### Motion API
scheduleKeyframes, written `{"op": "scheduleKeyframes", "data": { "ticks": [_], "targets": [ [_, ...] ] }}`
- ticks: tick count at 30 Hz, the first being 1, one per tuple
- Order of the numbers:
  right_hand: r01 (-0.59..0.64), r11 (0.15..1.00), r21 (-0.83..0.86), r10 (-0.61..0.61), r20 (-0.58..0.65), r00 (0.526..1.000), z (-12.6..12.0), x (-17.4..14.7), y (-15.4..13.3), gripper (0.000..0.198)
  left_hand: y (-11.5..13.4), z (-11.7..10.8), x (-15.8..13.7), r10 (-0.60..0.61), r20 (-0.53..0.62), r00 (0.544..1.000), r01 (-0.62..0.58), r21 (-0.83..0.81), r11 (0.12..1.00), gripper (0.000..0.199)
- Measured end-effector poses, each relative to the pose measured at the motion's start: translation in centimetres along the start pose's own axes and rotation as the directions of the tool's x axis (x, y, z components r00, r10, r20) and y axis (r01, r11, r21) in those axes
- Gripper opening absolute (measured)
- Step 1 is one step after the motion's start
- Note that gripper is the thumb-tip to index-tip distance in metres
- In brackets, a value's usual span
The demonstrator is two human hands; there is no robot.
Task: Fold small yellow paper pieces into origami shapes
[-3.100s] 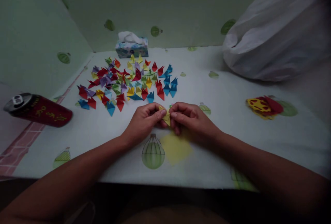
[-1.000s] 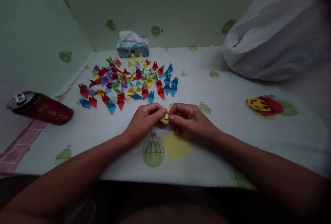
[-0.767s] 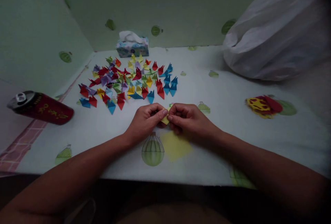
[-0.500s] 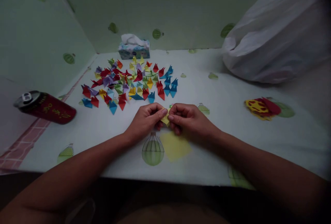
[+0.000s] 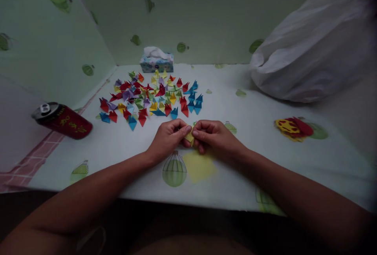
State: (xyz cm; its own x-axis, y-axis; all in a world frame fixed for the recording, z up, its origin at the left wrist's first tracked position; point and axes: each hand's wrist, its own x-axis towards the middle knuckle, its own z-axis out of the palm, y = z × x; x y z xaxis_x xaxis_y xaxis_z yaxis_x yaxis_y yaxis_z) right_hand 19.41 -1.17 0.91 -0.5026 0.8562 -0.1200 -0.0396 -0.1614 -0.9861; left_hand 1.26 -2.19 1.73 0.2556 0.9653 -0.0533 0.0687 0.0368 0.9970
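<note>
Far left, well apart from the hands: a dark red can (image 5: 64,119) with yellow lettering and a silver top with its pull tab. Next, ahead of the left hand, I log a spread of small folded paper birds (image 5: 160,90) in red, blue, yellow, green, purple and orange; a tissue box (image 5: 156,65) sits beyond them, a white tissue rising from it.

Left hand (image 5: 172,135): fingers curled, thumb pressing on the folded yellow paper (image 5: 190,139). This piece lies in the narrow gap between the two hands. From my remote post it reads as small, pale yellow and creased, mostly covered by fingers. Its visible end narrows to a point towards the person, tipped slightly right; the exposed part runs roughly near to far. I cannot tell the full long axis.

Right hand (image 5: 213,134): also curled, thumb and fingertips pinching the paper's right edge. Just on the near side of the hands, a flat yellow sheet (image 5: 202,167) lies on the counter (image 5: 229,188).

Well right of the right hand: red and yellow cut pieces (image 5: 294,127), overlapping. Beyond these, a large white plastic bag (image 5: 303,59).
</note>
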Motion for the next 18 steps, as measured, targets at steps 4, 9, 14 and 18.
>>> {"op": "scheduleKeyframes", "data": {
  "ticks": [4,9,14,18],
  "targets": [
    [-0.004,0.996,-0.087,0.003,-0.015,1.000,0.11,-0.04,-0.16,0.027,-0.14,0.16,-0.02,0.007,-0.011,1.000,-0.007,0.012,1.000,0.024],
    [0.023,0.986,-0.163,-0.028,-0.026,0.999,0.12,-0.24,-0.22,0.028,-0.24,0.20,-0.03,0.001,0.004,1.000,-0.001,0.001,1.000,0.024],
    [0.046,0.970,-0.239,-0.054,-0.026,0.998,0.24,-0.39,-0.42,0.027,-0.30,0.20,0.03,0.001,0.018,1.000,0.000,-0.022,1.000,0.026],
    [0.047,0.977,-0.208,-0.051,-0.015,0.999,0.38,-0.42,-0.58,0.027,-0.30,0.14,0.03,0.006,0.020,1.000,-0.006,-0.035,0.999,0.025]
  ]
}}
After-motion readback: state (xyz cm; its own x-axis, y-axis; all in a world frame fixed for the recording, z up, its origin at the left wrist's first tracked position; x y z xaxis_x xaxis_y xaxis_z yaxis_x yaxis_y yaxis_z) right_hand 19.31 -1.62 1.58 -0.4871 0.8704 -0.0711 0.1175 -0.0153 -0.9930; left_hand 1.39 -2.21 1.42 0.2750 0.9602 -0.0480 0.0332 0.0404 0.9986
